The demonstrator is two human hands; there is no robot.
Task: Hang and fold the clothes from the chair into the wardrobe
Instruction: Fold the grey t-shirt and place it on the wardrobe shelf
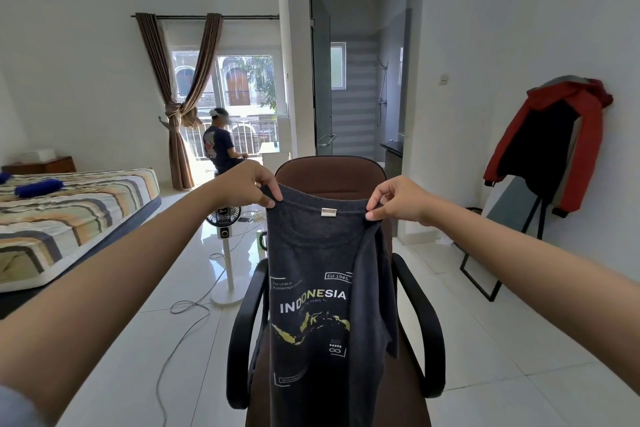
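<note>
A dark grey T-shirt (311, 288) with an "INDONESIA" map print hangs in front of me, held up by its shoulders over a brown office chair (332, 173) with black armrests. My left hand (254, 185) pinches the left shoulder of the shirt near the collar. My right hand (394, 198) pinches the right shoulder. The shirt hangs straight down and hides most of the chair's seat and back. One sleeve droops on the right side. No wardrobe is in view.
A striped bed (69, 218) stands at the left. A white standing fan (225, 236) with a cable on the tiled floor is left of the chair. A red and black jacket (550, 142) hangs over a leaning mirror at the right. A person (220, 146) sits by the window.
</note>
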